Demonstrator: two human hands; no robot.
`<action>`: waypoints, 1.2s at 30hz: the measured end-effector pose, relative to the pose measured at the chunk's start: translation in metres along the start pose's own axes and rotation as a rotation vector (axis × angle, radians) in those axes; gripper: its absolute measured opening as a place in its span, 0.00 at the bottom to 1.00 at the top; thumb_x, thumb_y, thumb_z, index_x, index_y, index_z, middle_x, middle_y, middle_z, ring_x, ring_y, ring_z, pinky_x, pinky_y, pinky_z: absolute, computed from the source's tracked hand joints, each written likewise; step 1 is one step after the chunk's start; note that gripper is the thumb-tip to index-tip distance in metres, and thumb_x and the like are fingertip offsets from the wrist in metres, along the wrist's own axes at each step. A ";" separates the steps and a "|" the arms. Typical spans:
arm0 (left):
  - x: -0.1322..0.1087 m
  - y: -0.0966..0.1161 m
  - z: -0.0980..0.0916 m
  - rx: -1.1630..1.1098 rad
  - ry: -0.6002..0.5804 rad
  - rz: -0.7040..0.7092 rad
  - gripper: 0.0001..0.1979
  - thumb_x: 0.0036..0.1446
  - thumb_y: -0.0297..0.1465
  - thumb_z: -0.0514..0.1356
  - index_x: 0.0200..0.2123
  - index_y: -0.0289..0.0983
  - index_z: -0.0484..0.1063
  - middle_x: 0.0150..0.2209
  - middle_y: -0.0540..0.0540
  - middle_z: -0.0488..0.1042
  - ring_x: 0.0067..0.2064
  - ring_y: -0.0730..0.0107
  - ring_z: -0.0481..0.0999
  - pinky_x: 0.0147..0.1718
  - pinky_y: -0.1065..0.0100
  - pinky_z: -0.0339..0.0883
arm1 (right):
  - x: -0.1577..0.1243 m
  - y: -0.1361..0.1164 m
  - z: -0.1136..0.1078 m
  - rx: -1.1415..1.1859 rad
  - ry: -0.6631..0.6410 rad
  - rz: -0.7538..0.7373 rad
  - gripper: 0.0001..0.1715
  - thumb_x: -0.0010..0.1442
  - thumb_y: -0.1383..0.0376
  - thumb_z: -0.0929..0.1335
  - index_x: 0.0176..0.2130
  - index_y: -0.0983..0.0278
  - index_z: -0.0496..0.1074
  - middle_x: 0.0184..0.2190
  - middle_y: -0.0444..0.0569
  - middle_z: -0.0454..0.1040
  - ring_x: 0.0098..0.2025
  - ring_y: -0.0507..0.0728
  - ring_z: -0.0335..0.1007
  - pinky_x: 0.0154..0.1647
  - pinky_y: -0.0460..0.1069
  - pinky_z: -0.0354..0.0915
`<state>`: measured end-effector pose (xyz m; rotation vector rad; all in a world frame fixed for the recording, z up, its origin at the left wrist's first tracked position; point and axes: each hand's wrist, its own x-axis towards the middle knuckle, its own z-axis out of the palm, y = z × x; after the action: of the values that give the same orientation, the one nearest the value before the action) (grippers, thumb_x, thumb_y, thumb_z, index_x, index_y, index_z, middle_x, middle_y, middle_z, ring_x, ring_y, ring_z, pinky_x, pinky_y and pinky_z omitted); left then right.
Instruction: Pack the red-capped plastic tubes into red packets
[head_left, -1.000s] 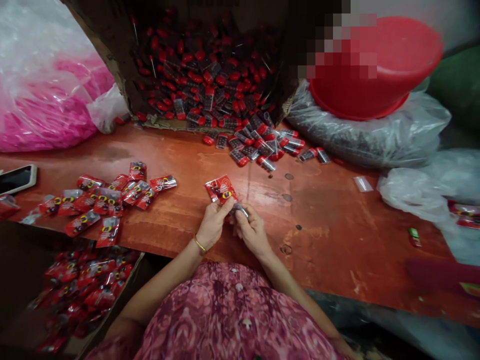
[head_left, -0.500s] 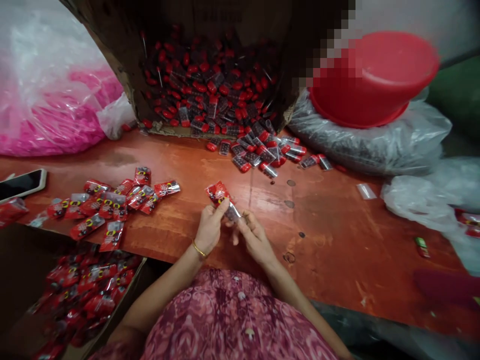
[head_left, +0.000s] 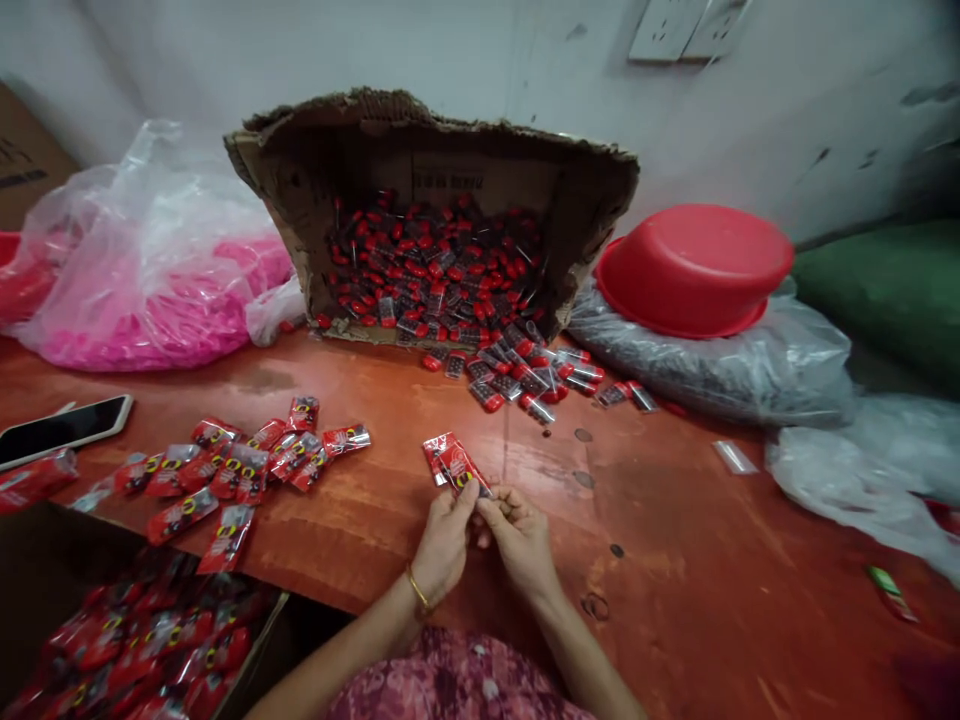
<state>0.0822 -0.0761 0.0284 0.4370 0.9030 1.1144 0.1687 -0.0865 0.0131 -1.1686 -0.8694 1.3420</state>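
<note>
Above the wooden table, my left hand [head_left: 444, 538] pinches a red printed packet [head_left: 459, 462] with its thumb on top. It may be two packets overlapping; I cannot tell. My right hand [head_left: 523, 542] is closed on the near end of the same packet, its thumb and fingertips pressed together there. The fingers hide that end. Several similar red packets with clear windows [head_left: 244, 470] lie in a loose pile to the left. Beyond my hands, small clear tubes with red ends and dark contents [head_left: 517, 370] spill onto the table.
A torn cardboard box [head_left: 607, 215] lies open at the back, full of the tubes. A lower box [head_left: 274, 618] at front left holds more red packets. Around them are a phone [head_left: 67, 428], a bag of pink pieces [head_left: 157, 315], and a red basin [head_left: 697, 265] on a grey-filled bag.
The view has tilted up, showing the wall and the box's top edge. My hands have drawn closer together, and the packet's clear end is now mostly covered.
</note>
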 end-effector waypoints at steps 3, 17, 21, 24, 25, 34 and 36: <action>-0.003 -0.001 0.000 -0.047 -0.043 -0.029 0.22 0.38 0.46 0.67 0.19 0.33 0.67 0.16 0.53 0.62 0.19 0.80 0.60 0.19 0.74 0.54 | 0.006 0.002 0.002 0.002 0.018 -0.008 0.22 0.42 0.51 0.73 0.20 0.63 0.63 0.12 0.38 0.65 0.12 0.46 0.57 0.13 0.42 0.56; 0.022 0.086 -0.080 -0.625 0.432 0.363 0.31 0.57 0.53 0.42 0.41 0.37 0.73 0.42 0.42 0.78 0.47 0.67 0.75 0.44 0.69 0.70 | 0.113 -0.034 -0.038 -1.028 0.121 -0.598 0.21 0.60 0.53 0.60 0.38 0.67 0.69 0.35 0.56 0.73 0.38 0.61 0.68 0.40 0.56 0.64; 0.032 0.077 -0.067 -0.604 0.293 0.244 0.25 0.60 0.45 0.47 0.50 0.33 0.67 0.45 0.36 0.76 0.47 0.62 0.76 0.43 0.64 0.71 | 0.190 -0.058 -0.050 -1.285 0.306 -0.697 0.30 0.59 0.53 0.61 0.49 0.75 0.65 0.50 0.68 0.66 0.52 0.68 0.62 0.52 0.59 0.59; 0.054 0.074 -0.043 -0.516 0.303 0.234 0.23 0.60 0.41 0.47 0.51 0.33 0.65 0.48 0.34 0.74 0.48 0.61 0.75 0.47 0.60 0.68 | 0.238 -0.076 -0.044 -1.451 0.313 -0.561 0.35 0.59 0.51 0.62 0.54 0.77 0.61 0.51 0.67 0.65 0.51 0.68 0.63 0.52 0.59 0.59; 0.066 0.077 -0.037 -0.441 0.312 0.277 0.24 0.59 0.42 0.47 0.52 0.33 0.64 0.49 0.33 0.73 0.49 0.60 0.74 0.49 0.58 0.67 | 0.249 -0.081 -0.040 -1.496 0.286 -0.484 0.37 0.58 0.50 0.62 0.55 0.76 0.60 0.50 0.66 0.66 0.50 0.68 0.64 0.51 0.59 0.59; 0.188 0.085 -0.032 1.489 0.341 0.615 0.32 0.47 0.41 0.61 0.54 0.31 0.63 0.61 0.30 0.58 0.64 0.45 0.51 0.60 0.46 0.46 | 0.265 -0.072 -0.035 -1.726 0.117 -0.406 0.43 0.53 0.41 0.61 0.58 0.65 0.60 0.56 0.60 0.63 0.54 0.72 0.58 0.49 0.63 0.57; 0.193 0.077 -0.028 1.690 0.204 0.621 0.34 0.50 0.41 0.59 0.57 0.29 0.60 0.60 0.31 0.60 0.64 0.45 0.52 0.60 0.45 0.45 | 0.255 -0.064 -0.043 -1.735 0.039 -0.483 0.42 0.53 0.42 0.62 0.58 0.65 0.60 0.56 0.59 0.64 0.56 0.71 0.55 0.52 0.63 0.53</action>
<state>0.0444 0.1261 -0.0101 2.1047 1.8452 0.6560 0.2493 0.1671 0.0244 -1.9373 -2.2253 -0.1448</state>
